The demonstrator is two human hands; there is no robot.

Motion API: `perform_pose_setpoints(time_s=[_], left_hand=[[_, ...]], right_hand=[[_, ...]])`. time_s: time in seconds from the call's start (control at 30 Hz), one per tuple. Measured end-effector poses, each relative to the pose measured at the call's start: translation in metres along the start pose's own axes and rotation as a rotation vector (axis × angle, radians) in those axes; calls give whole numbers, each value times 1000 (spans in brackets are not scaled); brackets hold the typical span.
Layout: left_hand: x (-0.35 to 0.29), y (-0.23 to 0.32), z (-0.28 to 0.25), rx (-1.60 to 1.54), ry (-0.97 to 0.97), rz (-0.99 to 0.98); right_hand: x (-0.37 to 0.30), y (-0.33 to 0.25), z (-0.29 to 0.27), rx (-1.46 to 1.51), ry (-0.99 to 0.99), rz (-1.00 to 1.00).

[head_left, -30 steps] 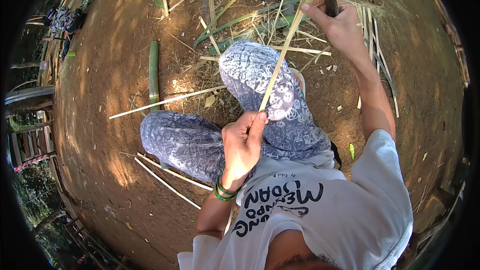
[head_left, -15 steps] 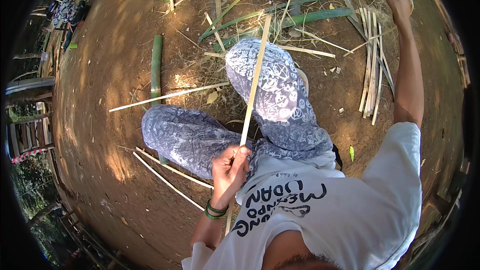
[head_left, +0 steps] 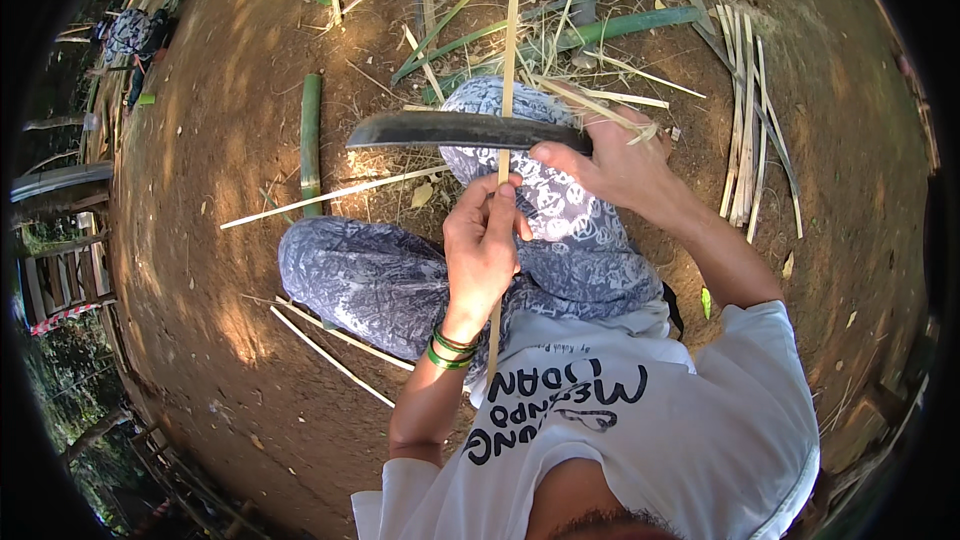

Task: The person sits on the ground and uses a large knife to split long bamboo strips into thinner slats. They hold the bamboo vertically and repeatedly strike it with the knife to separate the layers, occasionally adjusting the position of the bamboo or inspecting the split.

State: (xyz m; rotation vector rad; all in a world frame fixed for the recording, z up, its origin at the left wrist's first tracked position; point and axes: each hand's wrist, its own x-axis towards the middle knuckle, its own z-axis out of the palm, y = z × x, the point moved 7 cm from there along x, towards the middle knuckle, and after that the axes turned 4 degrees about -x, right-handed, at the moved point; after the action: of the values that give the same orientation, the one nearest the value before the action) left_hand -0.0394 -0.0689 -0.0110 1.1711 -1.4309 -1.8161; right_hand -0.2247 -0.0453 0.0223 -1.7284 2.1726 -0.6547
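My left hand (head_left: pixel 482 248) is closed round a long, pale bamboo strip (head_left: pixel 511 35), which stands lengthwise in front of me, its lower end running down past my wrist. In my right hand (head_left: pixel 625 165) is a machete with a dark, slightly curved blade (head_left: pixel 430 130). The blade points left and lies across the strip just above my left fingers. Most of the machete's handle is hidden by my right hand, and pale fibres hang about that hand. Under the blade is my raised right knee (head_left: pixel 570 210) in patterned trousers.
To the right lies a bundle of split bamboo strips (head_left: pixel 740 130). Green bamboo pieces (head_left: pixel 630 30) and shavings litter the ground ahead. A green bamboo length (head_left: pixel 312 135) lies left, with a loose strip (head_left: pixel 330 198) crossing it. My bent left leg (head_left: pixel 360 265) rests on the ground.
My right hand has come in from the far right, bringing the machete across the strip. My left hand has moved up and forward with the strip, which now stands more upright.
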Motion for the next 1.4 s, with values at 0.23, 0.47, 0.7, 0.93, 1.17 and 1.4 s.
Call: perform_pose_setpoints(time_s=[0.23,0.47,0.7,0.93,1.17,1.4], left_hand=[[-12,-7,-4,21,25,-12],[-30,-7,-17,106,41,-5],[-44,-5,-22,210,64,2],[-67,-6,-26,284,100,-23],[-88,-16,-35,286,145,-88],[-118,-18,-42,322,147,-119]], right_hand=[[-1,-14,22,-72,-96,45],[-4,-8,36,-54,35,-57],[-12,-19,32,-143,32,-25],[-7,-12,29,-96,218,-92],[-12,-19,27,-160,-188,139],[-11,-10,30,-180,-117,148]])
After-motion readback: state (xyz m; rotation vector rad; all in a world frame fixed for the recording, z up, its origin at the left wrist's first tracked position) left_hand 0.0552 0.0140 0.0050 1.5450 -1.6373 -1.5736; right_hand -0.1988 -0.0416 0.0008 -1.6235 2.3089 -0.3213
